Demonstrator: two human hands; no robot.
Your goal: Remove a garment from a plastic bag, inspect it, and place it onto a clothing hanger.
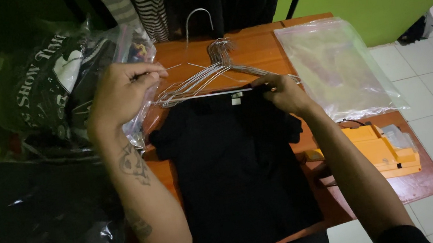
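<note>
A black T-shirt (pixel 235 170) lies flat on the orange-brown table (pixel 257 47), its collar toward the far side. My right hand (pixel 281 92) rests on the collar, fingers closed on its edge near the small white label. My left hand (pixel 121 93) is raised over the table's left side and pinches the thin wire end of a metal hanger (pixel 188 85). That hanger belongs to a pile of several wire hangers (pixel 219 61) just beyond the collar.
A clear plastic bag (pixel 334 67) lies on the table's right part. An orange box (pixel 384 151) sits at the right edge. Bagged printed shirts (pixel 50 83) pile up at left, black plastic (pixel 32 229) below them. Clothes hang behind; white floor tiles at right.
</note>
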